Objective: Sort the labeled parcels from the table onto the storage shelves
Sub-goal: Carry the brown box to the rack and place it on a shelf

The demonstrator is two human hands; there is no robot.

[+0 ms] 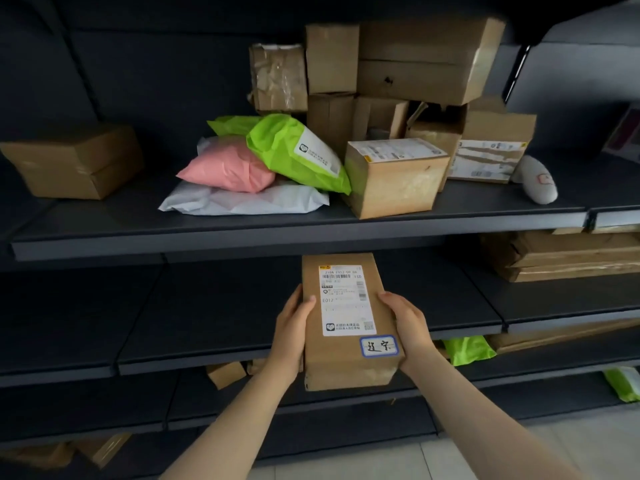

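Head view. Item: labeled cardboard parcel (349,320), label up, held in front of the bare middle shelf (214,327). Left hand (292,330) and right hand (408,327): each grip pressed flat against a long side, clamping it between them. Upper shelf (298,221): stacked cartons (415,64), green mailer (298,150), pink mailer (228,168). Risk: side pressure alone probably holds it; a slackened grip could drop it, or its far end could catch the shelf lip.

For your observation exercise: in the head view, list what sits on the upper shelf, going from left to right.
Lone brown box → pink mailer bag lying on a white mailer → green mailer bag → labeled box at the shelf edge → box with a torn label → small white pouch.
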